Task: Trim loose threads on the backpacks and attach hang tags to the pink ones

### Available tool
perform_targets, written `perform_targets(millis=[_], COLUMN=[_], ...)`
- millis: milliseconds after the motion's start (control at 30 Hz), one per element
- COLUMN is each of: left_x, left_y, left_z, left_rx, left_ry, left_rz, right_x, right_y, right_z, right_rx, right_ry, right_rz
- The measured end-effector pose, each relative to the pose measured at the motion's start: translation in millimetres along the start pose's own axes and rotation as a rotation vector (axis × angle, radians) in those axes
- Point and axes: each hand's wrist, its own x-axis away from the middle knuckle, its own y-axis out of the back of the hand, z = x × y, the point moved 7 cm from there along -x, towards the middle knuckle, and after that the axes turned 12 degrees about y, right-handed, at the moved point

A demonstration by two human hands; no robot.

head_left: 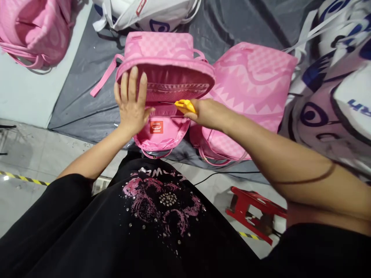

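Note:
A pink backpack (162, 48) lies unzipped on the dark sheet, its curved front panel lifted away from the pink inside. An orange-red label (156, 127) shows on the lining. My left hand (130, 100) is open, fingers stretched and spread against the inner edge of the raised panel. In my right hand (207, 112) is a yellow-handled tool (185, 105), held at the bag's opening. A thin tip seems to point left from it; its exact kind is unclear. Just right of this bag, under my right forearm, lies a second pink backpack (255, 81).
White bags with blue eye prints (159, 19) lie at the back, and more white bags (353, 96) crowd the right side. Another pink bag (43, 34) sits at far left. A red stool (252, 212) stands on the floor at lower right, near a black cable (214, 175).

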Motion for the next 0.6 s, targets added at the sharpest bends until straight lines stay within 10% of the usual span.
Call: perform_targets(millis=[300,467,600], left_x=[-53,-16,41], left_y=[33.6,50.6,43.8], left_z=[7,3,27], left_rx=[0.151,0.180,0.169], left_ry=[-0.088,-0.111,-0.105], left_rz=[-0.172,-0.193,0.158], right_x=[115,161,176], right_y=[-50,-101,-142], right_z=[-16,-12,-20], right_rx=[-0.270,-0.739,-1.001], right_ry=[-0.211,-0.306,-0.609], right_rz=[-0.074,-0.172,-0.354])
